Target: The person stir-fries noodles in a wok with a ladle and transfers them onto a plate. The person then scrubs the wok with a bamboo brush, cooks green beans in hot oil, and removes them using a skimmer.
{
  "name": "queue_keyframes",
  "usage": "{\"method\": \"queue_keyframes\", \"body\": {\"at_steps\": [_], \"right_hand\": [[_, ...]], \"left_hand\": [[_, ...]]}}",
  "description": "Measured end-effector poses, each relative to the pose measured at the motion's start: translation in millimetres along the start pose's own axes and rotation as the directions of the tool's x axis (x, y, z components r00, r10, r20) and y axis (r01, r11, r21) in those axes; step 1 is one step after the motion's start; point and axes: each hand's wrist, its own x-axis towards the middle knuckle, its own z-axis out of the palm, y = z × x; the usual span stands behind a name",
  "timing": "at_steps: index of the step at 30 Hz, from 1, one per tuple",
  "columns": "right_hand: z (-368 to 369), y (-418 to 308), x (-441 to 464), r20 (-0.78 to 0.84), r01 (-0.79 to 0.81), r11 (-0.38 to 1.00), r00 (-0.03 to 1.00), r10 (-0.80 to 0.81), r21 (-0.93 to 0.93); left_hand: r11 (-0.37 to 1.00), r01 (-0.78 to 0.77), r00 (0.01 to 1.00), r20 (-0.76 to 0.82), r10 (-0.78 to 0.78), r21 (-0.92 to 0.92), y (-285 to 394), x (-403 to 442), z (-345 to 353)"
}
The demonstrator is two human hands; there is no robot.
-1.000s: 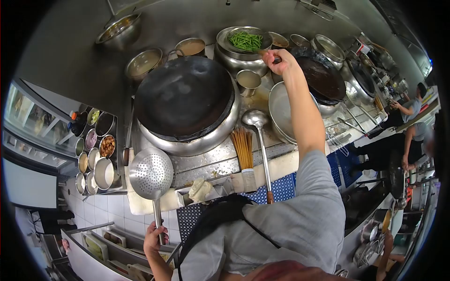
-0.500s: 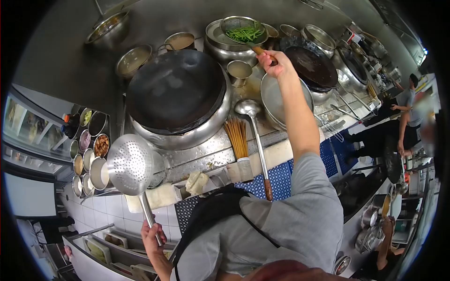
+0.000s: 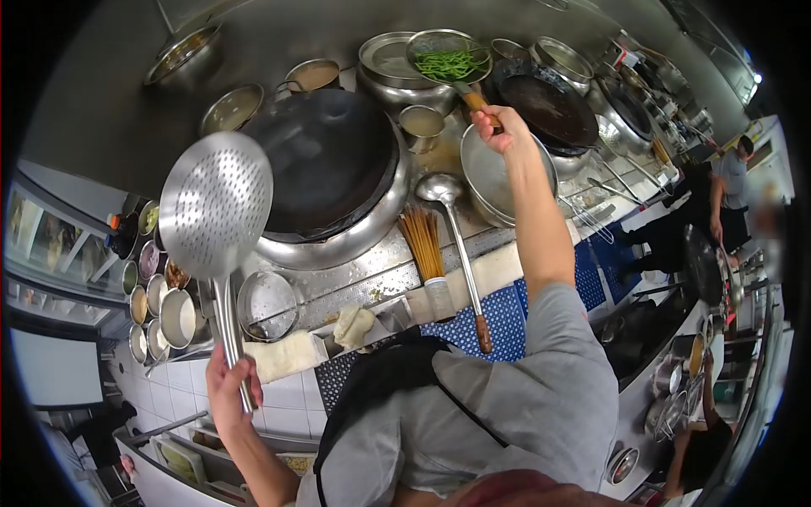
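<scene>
My left hand (image 3: 230, 384) is closed around the metal handle of a large perforated skimmer (image 3: 217, 203), raised at the left so its bowl overlaps the rim of the black wok (image 3: 325, 169). My right hand (image 3: 503, 128) reaches far forward, wrapped round the wooden handle of a mesh strainer (image 3: 431, 46). Cut green vegetables (image 3: 452, 63), which look like beans, lie in the strainer. It is beside the wide metal pan (image 3: 389, 55) at the back. Below my right forearm sits a large metal basin (image 3: 490, 173).
A ladle (image 3: 456, 228) and a bamboo brush (image 3: 422, 249) lie along the front edge. A small metal pot (image 3: 421, 127) of liquid stands behind. Seasoning bowls (image 3: 177, 317) line the left. A second wok (image 3: 549, 106) is at right. Co-workers (image 3: 731, 182) stand farther right.
The skimmer and my left hand have risen and moved left, uncovering a round metal container. My right hand and the strainer have shifted slightly right, off the wide pan.
</scene>
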Motion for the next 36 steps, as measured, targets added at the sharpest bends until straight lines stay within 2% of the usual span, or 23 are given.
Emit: {"method": "queue_keyframes", "body": {"at_steps": [3,4,5,9,10,12,15,17,22,25,28,31,33,35,36], "right_hand": [[-3,7,1,-0.015,0.086,0.994,0.996,-0.088,-0.07],[-2,5,-2,-0.035,0.062,0.997,0.997,-0.064,-0.043],[-4,7,-8,-0.051,0.073,0.996,0.996,-0.076,-0.059],[-7,3,-37,-0.09,0.132,0.977,0.985,-0.148,-0.166],[-5,5,-49,-0.093,0.157,0.969,0.98,-0.178,-0.192],[-8,10,-63,-0.078,0.203,0.956,0.972,-0.223,-0.211],[-7,28,-92,-0.006,0.346,0.877,0.929,-0.369,-0.335],[-11,50,-102,-0.017,0.387,0.833,0.904,-0.428,-0.396],[-40,107,-90,-0.037,0.447,0.604,0.784,-0.62,-0.659],[-56,115,-89,-0.024,0.465,0.535,0.739,-0.673,-0.705],[-72,117,-82,-0.033,0.392,0.39,0.668,-0.743,-0.833],[-91,122,-77,0.142,0.355,0.042,0.475,-0.868,-0.934],[-94,117,-80,0.106,0.403,0.135,0.522,-0.846,-0.905],[-88,120,-87,0.129,0.401,0.082,0.473,-0.872,-0.913],[-80,120,-89,0.185,0.372,-0.029,0.393,-0.901,-0.928]], "left_hand": [[0.998,-0.017,0.994,0.11,0.01,0.062,24,41,42],[0.996,-0.03,0.986,0.165,0.015,0.085,31,55,57],[0.993,0.022,0.989,0.141,-0.038,0.112,38,69,73],[0.975,-0.007,0.942,0.33,-0.069,0.222,48,138,140],[0.98,-0.011,0.914,0.4,-0.072,0.201,49,157,156],[0.98,0.041,0.9,0.419,-0.121,0.195,50,188,196],[0.96,0.065,0.885,0.429,-0.182,0.273,44,235,252],[0.955,0.151,0.852,0.456,-0.256,0.255,45,255,284],[0.959,0.233,0.799,0.53,-0.283,0.161,48,271,341],[0.956,0.261,0.774,0.562,-0.292,0.137,49,268,351],[0.954,0.253,0.771,0.562,-0.299,0.16,43,267,351],[0.949,0.258,0.779,0.543,-0.314,0.18,35,266,347],[0.95,0.267,0.791,0.526,-0.311,0.16,30,262,341],[0.949,0.29,0.774,0.554,-0.308,0.123,22,265,336],[0.949,0.295,0.771,0.561,-0.302,0.106,21,264,334]]}}
